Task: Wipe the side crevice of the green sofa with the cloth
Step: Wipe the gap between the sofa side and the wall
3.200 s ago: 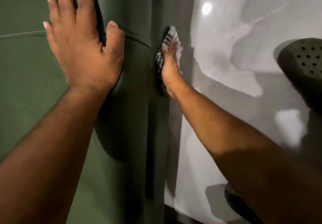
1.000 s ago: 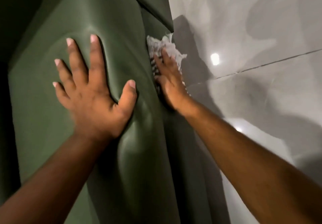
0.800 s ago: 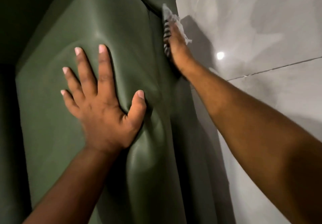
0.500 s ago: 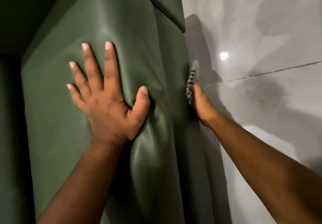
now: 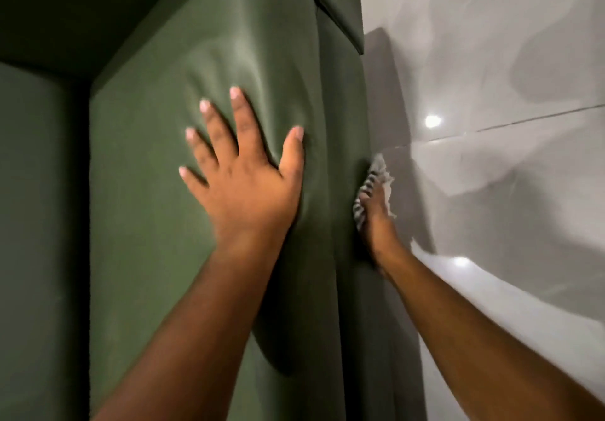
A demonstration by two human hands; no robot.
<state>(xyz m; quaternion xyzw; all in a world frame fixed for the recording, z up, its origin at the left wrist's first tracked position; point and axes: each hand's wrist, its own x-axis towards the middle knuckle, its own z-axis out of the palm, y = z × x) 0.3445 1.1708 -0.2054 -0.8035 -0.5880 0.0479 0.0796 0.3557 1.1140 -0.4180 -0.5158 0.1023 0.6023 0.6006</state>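
Observation:
The green sofa fills the left and middle of the head view, its cushion dented. My left hand lies flat on the cushion with fingers spread, pressing it in. My right hand is on the sofa's outer side, just past the cushion's right edge, pressing a white cloth with dark stripes against the fabric. The cloth sticks out above my fingers. The crevice along the side seam runs as a vertical line between my two hands.
A glossy grey tiled floor lies to the right of the sofa, with a grout line and bright light reflections. A darker green sofa panel is at the far left. The sofa's shadow falls on the floor beside my right hand.
My right hand slid the cloth up to the sofa's top corner, then back down along the outer side. My left hand kept pressing the cushion. The view shifted slightly.

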